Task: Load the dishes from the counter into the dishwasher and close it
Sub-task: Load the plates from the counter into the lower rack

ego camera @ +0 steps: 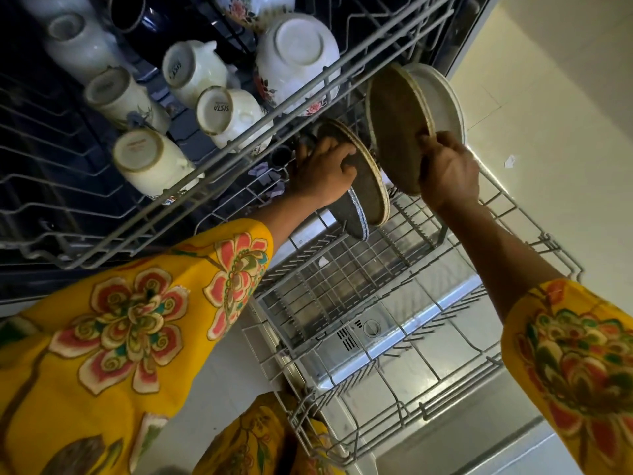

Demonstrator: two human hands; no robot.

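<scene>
In the middle of the frame, we're gripping two dark plates on edge in the lower rack (428, 341): left hand (322, 173) curling round one plate (370, 186), right hand (448, 169) pinching the rim of the other plate (394, 125). Upper left, cups (191, 70) are sitting upside down in the upper rack (219, 186).

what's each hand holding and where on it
The left hand grips a dark plate at its upper rim. The right hand pinches another dark plate by its lower rim.
</scene>
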